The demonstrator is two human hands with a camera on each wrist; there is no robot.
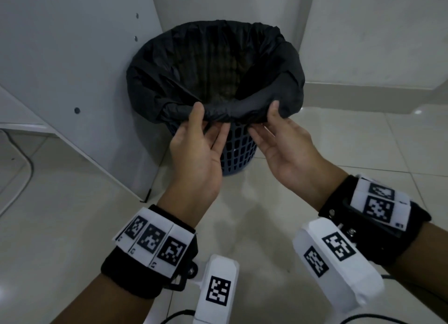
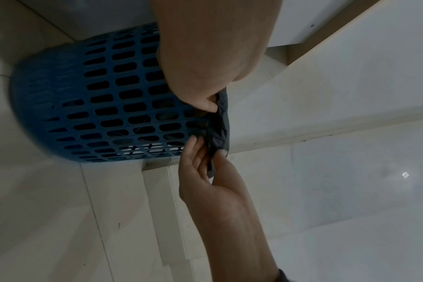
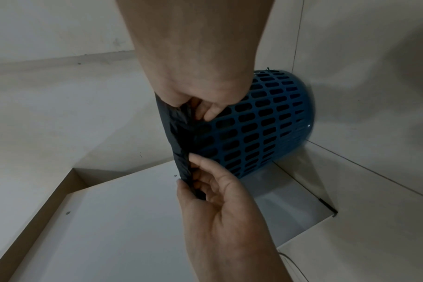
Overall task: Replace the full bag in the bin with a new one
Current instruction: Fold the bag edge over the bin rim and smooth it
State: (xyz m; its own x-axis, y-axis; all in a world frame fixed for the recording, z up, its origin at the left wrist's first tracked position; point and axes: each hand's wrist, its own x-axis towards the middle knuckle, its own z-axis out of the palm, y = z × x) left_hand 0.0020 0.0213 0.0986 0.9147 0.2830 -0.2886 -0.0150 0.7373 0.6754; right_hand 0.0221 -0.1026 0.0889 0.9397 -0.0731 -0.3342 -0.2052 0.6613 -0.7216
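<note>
A blue lattice bin (image 1: 238, 151) stands on the floor in a corner, lined with a black bag (image 1: 218, 64) whose mouth is folded out over the rim. The bag's inside looks dark, and I cannot make out any contents. My left hand (image 1: 211, 120) pinches the near fold of the bag, thumb on top and fingers beneath. My right hand (image 1: 265, 118) pinches the same fold a little to the right. The left wrist view shows the bin (image 2: 109, 105) and the bag edge (image 2: 221, 124) stretched between both hands. The right wrist view shows that bag edge (image 3: 179, 137) against the bin (image 3: 266, 124).
A white cabinet panel (image 1: 72, 69) stands close on the bin's left, and the wall (image 1: 363, 32) with a skirting is behind and to the right. A dark cable (image 1: 26, 168) runs over the tiled floor (image 1: 242, 202) at far left.
</note>
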